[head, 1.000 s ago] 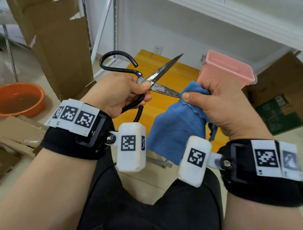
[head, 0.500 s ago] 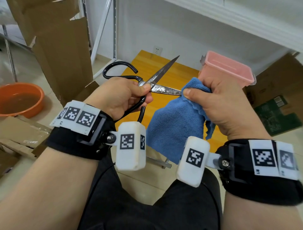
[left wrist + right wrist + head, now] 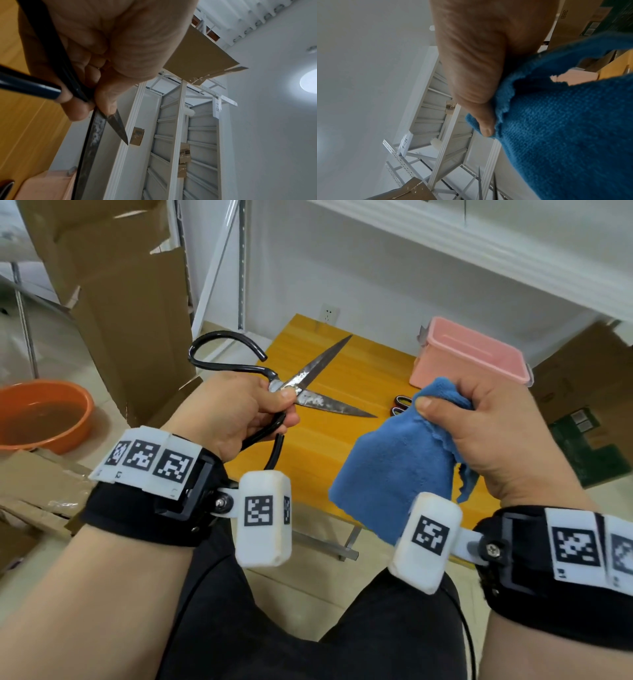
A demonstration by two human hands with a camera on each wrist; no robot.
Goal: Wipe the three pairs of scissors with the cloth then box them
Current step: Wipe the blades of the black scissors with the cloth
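Note:
My left hand (image 3: 239, 409) grips large black-handled scissors (image 3: 315, 374) near the pivot, blades spread apart and pointing right over the yellow table (image 3: 342, 446). The blades (image 3: 97, 135) look stained and dull. My right hand (image 3: 479, 422) holds a bunched blue cloth (image 3: 394, 467), which hangs down, a short gap right of the lower blade tip and not touching it. The cloth (image 3: 565, 128) is pinched under my thumb. A pink lidded box (image 3: 469, 354) stands at the table's far right. Handles of another pair of scissors (image 3: 400, 405) peek out on the table behind the cloth.
An orange basin (image 3: 41, 412) with brownish water sits on the floor at left. Tall cardboard sheets (image 3: 130, 302) lean at the back left, more cardboard boxes (image 3: 582, 385) at right. White metal shelving (image 3: 180, 135) rises behind the table.
My right hand with the cloth has slid off the lower blade and pulled away to the right. The left hand has shifted the scissors slightly left and up.

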